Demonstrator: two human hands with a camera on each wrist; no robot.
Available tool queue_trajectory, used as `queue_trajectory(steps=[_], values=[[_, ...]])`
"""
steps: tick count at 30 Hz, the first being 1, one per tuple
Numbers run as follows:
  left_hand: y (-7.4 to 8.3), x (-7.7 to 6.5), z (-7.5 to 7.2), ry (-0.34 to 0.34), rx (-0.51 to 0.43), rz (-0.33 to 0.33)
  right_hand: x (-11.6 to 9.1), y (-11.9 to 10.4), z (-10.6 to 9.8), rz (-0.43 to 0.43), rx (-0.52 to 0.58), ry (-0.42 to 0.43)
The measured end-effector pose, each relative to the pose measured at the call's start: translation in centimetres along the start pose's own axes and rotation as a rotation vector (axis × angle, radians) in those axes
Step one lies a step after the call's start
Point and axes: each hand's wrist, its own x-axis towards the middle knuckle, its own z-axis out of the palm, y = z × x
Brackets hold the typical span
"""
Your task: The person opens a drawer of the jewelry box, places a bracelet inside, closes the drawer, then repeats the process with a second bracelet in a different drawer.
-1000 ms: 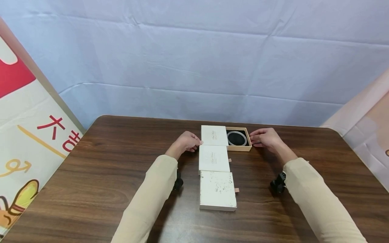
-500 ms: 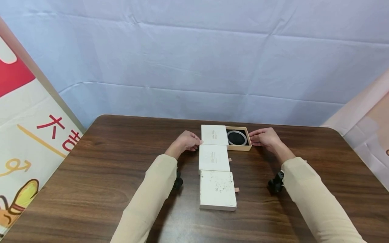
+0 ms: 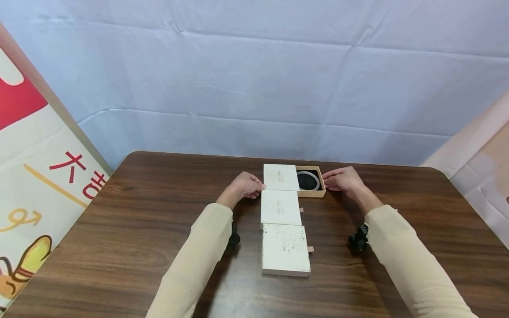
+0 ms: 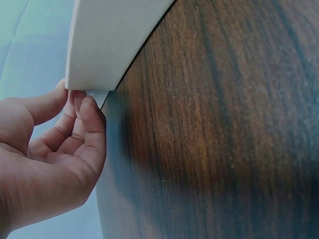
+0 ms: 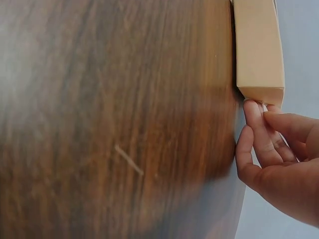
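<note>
A white box sleeve (image 3: 280, 177) lies at the far end of a row of boxes, its tan drawer (image 3: 321, 194) partly out to the right. Inside the drawer is a round black piece with a silver-grey ring (image 3: 308, 180), its left edge hidden by the sleeve. My left hand (image 3: 248, 184) holds the sleeve's left end, thumb at the top corner and curled fingers against the end face, as the left wrist view shows. My right hand (image 3: 344, 179) is at the drawer's right end. There, in the right wrist view, thumb and fingers pinch a thin pale tab (image 5: 263, 106).
Two more white boxes lie nearer on the brown wooden table (image 3: 171, 176): a middle box (image 3: 280, 207) with faint lettering and a front box (image 3: 285, 247) with speckles. Each has a small pink ribbon tab on its right side. A pale cloth backdrop (image 3: 238, 88) hangs behind.
The tan drawer has slid slightly left into its sleeve, with the right hand moving left along with it. The left hand and the other boxes have stayed in place.
</note>
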Motion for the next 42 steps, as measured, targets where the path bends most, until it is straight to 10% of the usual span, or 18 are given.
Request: queue_trajectory(steps=[19,42], values=[[-0.09,-0.12,0.09,0.005,-0.020,-0.001,-0.71,-0.60,0.02,0.011,0.088,-0.133],[-0.19,-0.05,0.10,-0.011,-0.067,-0.010,-0.47,-0.02,0.30,-0.011,0.133,-0.081]])
